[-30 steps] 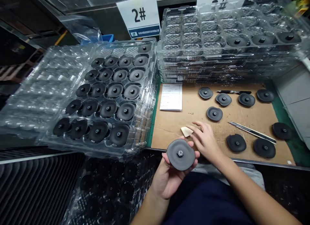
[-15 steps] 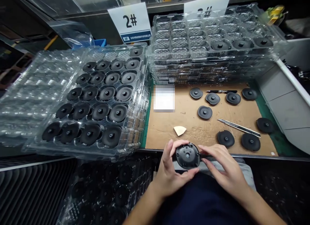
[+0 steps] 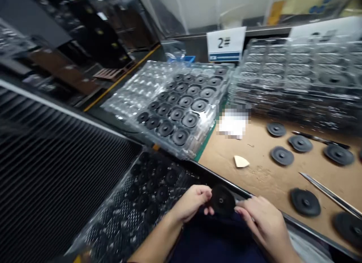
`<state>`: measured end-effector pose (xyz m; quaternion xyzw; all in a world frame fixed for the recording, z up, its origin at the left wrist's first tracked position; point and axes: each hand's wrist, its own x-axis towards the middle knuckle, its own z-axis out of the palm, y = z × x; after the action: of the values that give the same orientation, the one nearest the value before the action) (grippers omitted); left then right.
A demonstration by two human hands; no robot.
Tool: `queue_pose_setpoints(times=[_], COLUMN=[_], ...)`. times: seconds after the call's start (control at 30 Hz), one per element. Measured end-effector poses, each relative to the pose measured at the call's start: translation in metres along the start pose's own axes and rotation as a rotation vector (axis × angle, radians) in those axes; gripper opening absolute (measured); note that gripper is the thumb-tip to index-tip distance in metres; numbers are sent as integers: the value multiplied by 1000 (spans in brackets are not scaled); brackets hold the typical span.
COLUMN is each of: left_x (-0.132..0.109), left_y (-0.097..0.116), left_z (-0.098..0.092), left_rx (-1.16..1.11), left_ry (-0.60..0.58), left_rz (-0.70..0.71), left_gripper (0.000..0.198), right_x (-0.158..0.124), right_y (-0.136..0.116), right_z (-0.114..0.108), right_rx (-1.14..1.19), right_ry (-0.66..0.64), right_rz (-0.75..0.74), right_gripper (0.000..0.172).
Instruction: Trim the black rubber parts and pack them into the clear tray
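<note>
Black rubber disc (image 3: 223, 200) — between left hand (image 3: 192, 202), right hand (image 3: 263, 225)

The view is swinging left and tilting, so the cardboard sheet (image 3: 263, 180) is slanting across the lower right instead of lying level. The black rubber disc (image 3: 223, 200) is moving from above the sheet to its near edge and turning dark and edge-on, with the left hand (image 3: 192, 202) gripping one side and the right hand (image 3: 264, 221) reaching the other.
</note>
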<state>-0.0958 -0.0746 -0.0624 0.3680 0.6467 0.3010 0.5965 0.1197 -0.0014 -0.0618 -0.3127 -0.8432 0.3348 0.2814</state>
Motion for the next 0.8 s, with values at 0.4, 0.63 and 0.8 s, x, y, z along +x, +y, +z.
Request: queue_pose_setpoints(times=[0.4,0.63,0.8], left_x=[-189,-145,-127], left_y=[-127,-163,-187], left_z=[-198,-263,-264], left_rx=[617,778,802], left_ry=[1059,1234,1358], left_rz=[-526,-462,-389], left_gripper=[30,32,33], right_x=[0,-12,-13], right_y=[109,120,117], right_z=[10,24,30], right_rx=[-258,-305,-360], right_ry=[-617,-532,-512], right_rz=[407,422,463], right_gripper=[40,40,41])
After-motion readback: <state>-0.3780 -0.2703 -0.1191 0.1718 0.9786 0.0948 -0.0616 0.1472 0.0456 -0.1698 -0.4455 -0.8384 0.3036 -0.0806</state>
